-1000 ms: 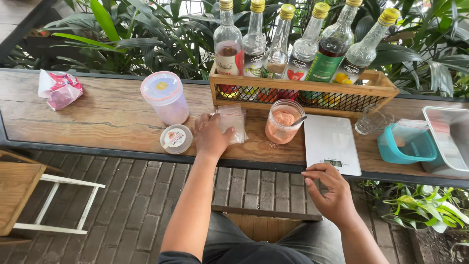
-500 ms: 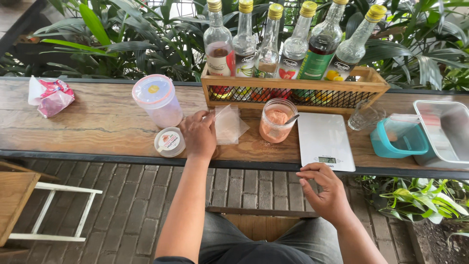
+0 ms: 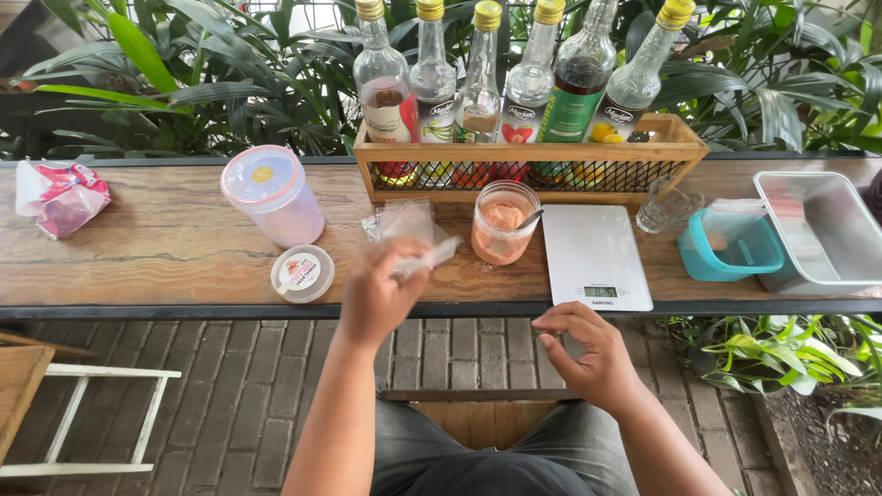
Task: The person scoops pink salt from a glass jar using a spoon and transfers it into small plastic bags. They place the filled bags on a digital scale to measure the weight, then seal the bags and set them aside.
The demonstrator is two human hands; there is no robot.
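A single head-worn camera supplies the only view. It looks steeply downward and forward from above the seated person's lap, facing a wooden counter (image 3: 184,248) that runs across the frame at arm's length. Both forearms enter from the bottom edge. The brick floor (image 3: 230,395) fills the lower part; potted foliage (image 3: 184,83) behind the counter closes the top. No second view overlaps it.
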